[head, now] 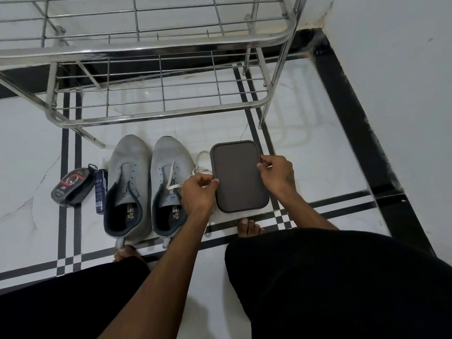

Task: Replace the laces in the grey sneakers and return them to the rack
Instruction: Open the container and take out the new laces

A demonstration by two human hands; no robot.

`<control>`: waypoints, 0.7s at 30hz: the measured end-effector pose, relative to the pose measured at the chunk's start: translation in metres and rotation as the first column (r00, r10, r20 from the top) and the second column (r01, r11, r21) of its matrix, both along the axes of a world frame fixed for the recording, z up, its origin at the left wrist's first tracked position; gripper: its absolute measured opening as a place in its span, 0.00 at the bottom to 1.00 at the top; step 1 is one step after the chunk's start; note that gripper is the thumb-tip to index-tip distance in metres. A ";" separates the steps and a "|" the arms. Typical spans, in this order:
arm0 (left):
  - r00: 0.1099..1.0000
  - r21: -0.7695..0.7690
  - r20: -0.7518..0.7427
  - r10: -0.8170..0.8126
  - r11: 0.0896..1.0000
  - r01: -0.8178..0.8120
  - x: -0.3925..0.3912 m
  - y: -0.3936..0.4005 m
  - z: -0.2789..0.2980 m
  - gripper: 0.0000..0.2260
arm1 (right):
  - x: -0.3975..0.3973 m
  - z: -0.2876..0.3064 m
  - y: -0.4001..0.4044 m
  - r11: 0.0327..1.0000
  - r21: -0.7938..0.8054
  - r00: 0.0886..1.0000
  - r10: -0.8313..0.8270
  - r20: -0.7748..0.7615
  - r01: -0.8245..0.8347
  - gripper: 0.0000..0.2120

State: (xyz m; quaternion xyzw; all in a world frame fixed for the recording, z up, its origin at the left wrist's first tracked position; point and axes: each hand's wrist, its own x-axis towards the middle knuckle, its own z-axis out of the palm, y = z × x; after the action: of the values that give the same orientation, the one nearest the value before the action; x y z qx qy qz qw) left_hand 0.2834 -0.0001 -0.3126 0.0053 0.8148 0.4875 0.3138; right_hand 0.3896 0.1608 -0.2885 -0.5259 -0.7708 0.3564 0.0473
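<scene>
Sneakers, two grey ones, are sitting side by side on the white floor (318,152) just in front of the rack (146,45), long axes running away from the person, toes pointing at the rack and heels toward the person's feet. The left sneaker (127,182) is showing bare eyelets. The right sneaker (168,182) is carrying a white lace (171,177) that is trailing across its tongue and looping off onto the floor toward the box (238,176). That dark flat box is lying just right of the sneakers, its long side also running toward the rack.

The left hand (199,192) is curling its fingers at the box's left edge, where the lace is passing; whether it is pinching lace or box, I cannot tell. The right hand (277,176) is gripping the box's right edge, fingers bent over it.

A polish pack (71,187) and a blue tube (100,189) are lying left of the sneakers.
</scene>
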 end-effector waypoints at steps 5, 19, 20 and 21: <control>0.999 0.030 0.035 0.004 1.000 -0.005 0.000 0.001 0.007 0.05 | -0.001 0.006 0.007 0.995 -0.074 0.997 -0.072 -0.017 0.071 0.09; 0.999 -0.064 0.028 0.033 0.997 -0.031 -0.001 0.010 0.008 0.06 | -0.002 -0.001 0.015 0.943 -0.285 0.981 -0.190 -0.047 0.169 0.06; 1.000 -0.084 -0.015 0.017 0.996 -0.018 0.003 0.009 0.014 0.04 | -0.001 0.001 0.012 0.962 -0.253 0.992 -0.119 -0.031 0.108 0.08; 0.999 -0.098 -0.047 -0.008 0.995 0.004 0.007 0.007 0.019 0.04 | 0.000 0.003 0.008 0.973 -0.227 0.999 -0.035 -0.005 0.033 0.13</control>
State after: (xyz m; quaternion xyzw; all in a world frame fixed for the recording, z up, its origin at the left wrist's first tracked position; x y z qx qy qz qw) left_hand 0.2899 0.0072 -0.2941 0.0039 0.8448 0.4459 0.2957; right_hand 0.3900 0.1688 -0.2855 -0.5394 -0.7158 0.4435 -0.0032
